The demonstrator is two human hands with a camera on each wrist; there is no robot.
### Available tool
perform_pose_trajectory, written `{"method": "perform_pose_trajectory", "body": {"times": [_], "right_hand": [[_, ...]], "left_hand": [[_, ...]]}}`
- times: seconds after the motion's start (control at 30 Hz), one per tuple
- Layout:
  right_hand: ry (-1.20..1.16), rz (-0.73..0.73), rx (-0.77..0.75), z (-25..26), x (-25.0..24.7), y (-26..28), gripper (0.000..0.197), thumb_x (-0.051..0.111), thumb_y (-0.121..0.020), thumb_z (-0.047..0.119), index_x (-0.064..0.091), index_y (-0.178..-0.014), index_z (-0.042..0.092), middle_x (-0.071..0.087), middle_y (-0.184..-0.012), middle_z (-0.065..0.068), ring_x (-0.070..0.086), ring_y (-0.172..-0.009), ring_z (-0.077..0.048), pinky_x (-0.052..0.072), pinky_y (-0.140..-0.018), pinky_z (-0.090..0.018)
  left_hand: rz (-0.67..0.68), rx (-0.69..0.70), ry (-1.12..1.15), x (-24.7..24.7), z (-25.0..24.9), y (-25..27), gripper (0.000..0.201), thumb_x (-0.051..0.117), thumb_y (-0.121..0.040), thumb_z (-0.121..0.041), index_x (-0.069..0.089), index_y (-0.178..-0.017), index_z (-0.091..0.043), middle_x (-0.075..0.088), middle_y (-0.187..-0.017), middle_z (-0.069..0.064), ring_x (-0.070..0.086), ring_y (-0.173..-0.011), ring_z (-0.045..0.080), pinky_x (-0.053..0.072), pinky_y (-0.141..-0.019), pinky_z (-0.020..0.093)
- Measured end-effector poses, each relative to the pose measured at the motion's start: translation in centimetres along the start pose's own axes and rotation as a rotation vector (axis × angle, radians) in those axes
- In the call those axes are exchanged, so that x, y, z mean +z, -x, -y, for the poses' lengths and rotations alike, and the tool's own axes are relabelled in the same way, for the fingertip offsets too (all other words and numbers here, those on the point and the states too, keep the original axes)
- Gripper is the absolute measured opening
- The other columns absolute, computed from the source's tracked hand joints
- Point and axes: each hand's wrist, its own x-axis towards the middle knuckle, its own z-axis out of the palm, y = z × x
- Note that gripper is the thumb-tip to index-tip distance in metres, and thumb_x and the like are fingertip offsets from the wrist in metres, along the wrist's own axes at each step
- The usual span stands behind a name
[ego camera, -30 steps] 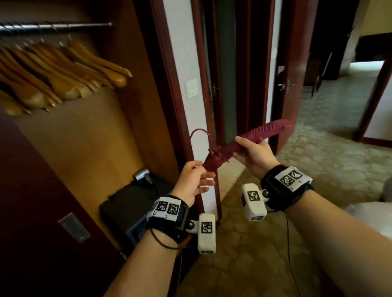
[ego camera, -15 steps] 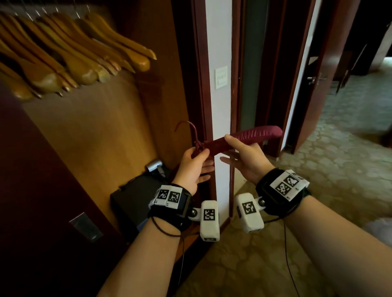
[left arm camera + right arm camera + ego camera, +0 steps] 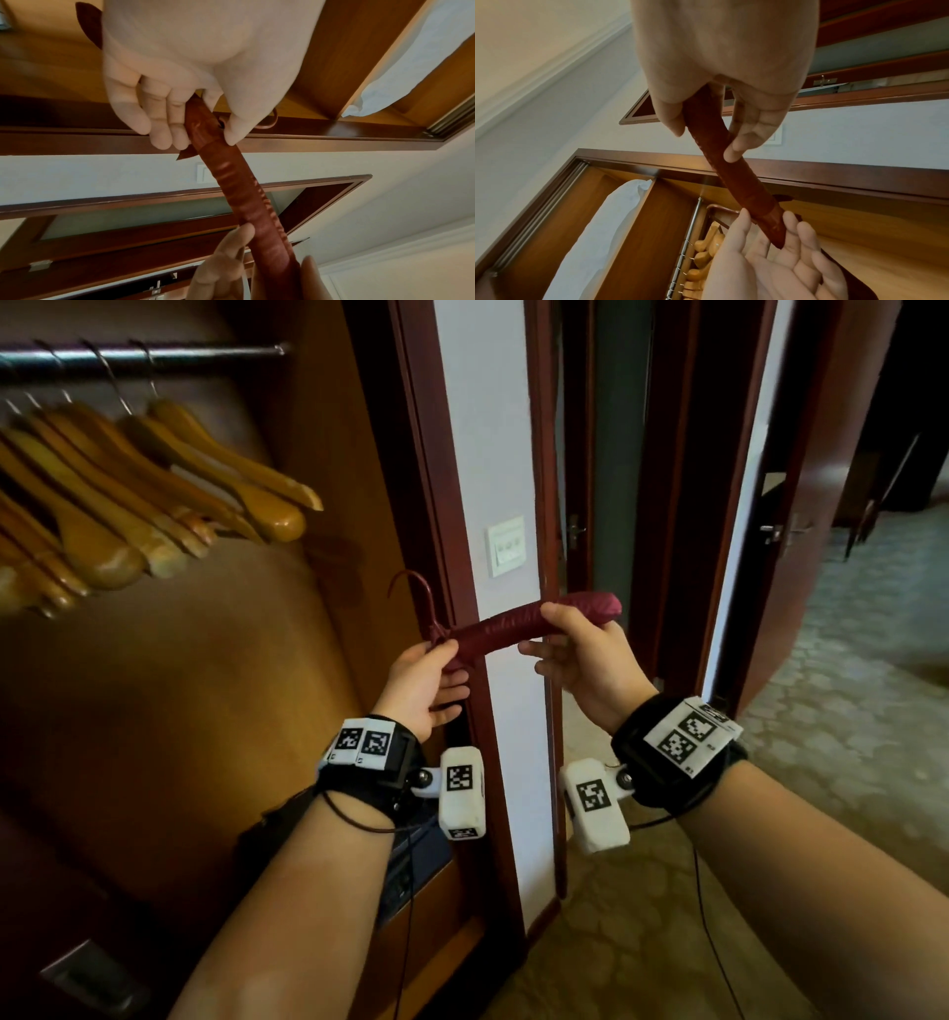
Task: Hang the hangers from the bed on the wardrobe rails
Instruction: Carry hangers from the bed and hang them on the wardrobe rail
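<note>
Both hands pinch the maroon padded hanger (image 3: 518,629): left hand (image 3: 423,683) by its hook, right hand (image 3: 585,660) mid-arm, beside the wardrobe frame (image 3: 436,516), below the rail (image 3: 154,355).

No words, brand names or numbers can be read anywhere. The only signs are black-and-white square code patterns on the left wrist band (image 3: 363,742), the right wrist band (image 3: 688,737) and the two white wrist cameras (image 3: 460,792).

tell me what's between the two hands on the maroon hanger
Only a bare stretch of the maroon hanger and its padded arm, running from the left hand to the right hand; the head view shows this.
</note>
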Motion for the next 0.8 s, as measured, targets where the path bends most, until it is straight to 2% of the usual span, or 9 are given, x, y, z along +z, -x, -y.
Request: {"method": "perform_pose_trajectory", "body": {"times": [0.13,0.27,0.33,0.47,0.6,0.73,0.8], "right_hand": [[-0.063,0.022,-0.033,1.6,-1.6,-3.0,0.025,0.065,-0.095,0.024,0.059,-0.113,0.008,0.072,-0.091,-0.008,0.074,-0.08,-0.026,0.056,-0.063,-0.03],[-0.07,0.07,-0.038,2.0,-1.7,-5.1,0.026,0.066,-0.095,0.017,0.059,-0.116,0.004,0.072,-0.11,-0.02,0.074,-0.092,-0.035,0.06,-0.072,-0.032],[-0.077,0.076,-0.043,1.8,-1.2,-6.1,0.027,0.066,-0.094,0.014,0.058,-0.117,0.002,0.071,-0.111,-0.023,0.073,-0.093,-0.037,0.06,-0.077,-0.037],[-0.155,0.089,-0.067,1.5,0.5,-7.9,0.028,0.065,-0.094,0.01,0.054,-0.119,0.004,0.07,-0.11,-0.025,0.073,-0.092,-0.041,0.06,-0.083,-0.044],[-0.235,0.135,-0.061,1.5,2.6,-10.1,0.015,0.06,-0.096,0.009,0.052,-0.108,0.007,0.069,-0.105,-0.021,0.072,-0.094,-0.043,0.058,-0.088,-0.047],[-0.223,0.164,-0.064,1.5,4.8,-13.0,0.01,0.058,-0.096,0.003,0.05,-0.102,0.006,0.069,-0.098,-0.02,0.072,-0.094,-0.043,0.059,-0.086,-0.045],[-0.213,0.177,-0.08,1.6,6.2,-14.3,0.01,0.058,-0.096,0.002,0.049,-0.1,0.006,0.068,-0.098,-0.02,0.071,-0.095,-0.043,0.059,-0.085,-0.045]], "left_hand": [[-0.043,0.033,-0.03,1.9,-2.4,-2.1,0.01,0.059,-0.097,-0.037,0.058,-0.094,-0.028,0.067,-0.081,0.003,0.064,-0.069,0.017,0.048,-0.059,0.028],[-0.098,0.051,-0.031,2.5,-4.0,-3.8,0.006,0.054,-0.099,-0.034,0.055,-0.095,-0.029,0.064,-0.086,0.004,0.063,-0.07,0.018,0.049,-0.06,0.029],[-0.126,0.072,-0.025,2.5,-4.7,-4.5,0.004,0.053,-0.099,-0.034,0.055,-0.103,-0.032,0.063,-0.094,0.006,0.064,-0.076,0.019,0.051,-0.061,0.03],[-0.146,0.146,-0.02,2.4,-6.1,-6.0,0.044,0.06,-0.095,-0.041,0.041,-0.135,-0.038,0.062,-0.11,0.009,0.068,-0.097,0.025,0.056,-0.068,0.035],[-0.167,0.207,-0.039,1.6,-8.4,-8.0,0.053,0.06,-0.095,-0.044,0.037,-0.141,-0.034,0.06,-0.119,0.011,0.067,-0.105,0.026,0.056,-0.074,0.037],[-0.187,0.268,-0.074,0.0,-10.7,-10.9,0.056,0.057,-0.096,-0.043,0.034,-0.146,-0.03,0.06,-0.122,0.01,0.068,-0.1,0.023,0.056,-0.064,0.031],[-0.179,0.288,-0.085,-0.7,-11.9,-12.1,0.055,0.055,-0.098,-0.041,0.033,-0.147,-0.031,0.061,-0.122,0.008,0.068,-0.098,0.021,0.055,-0.065,0.031]]}}
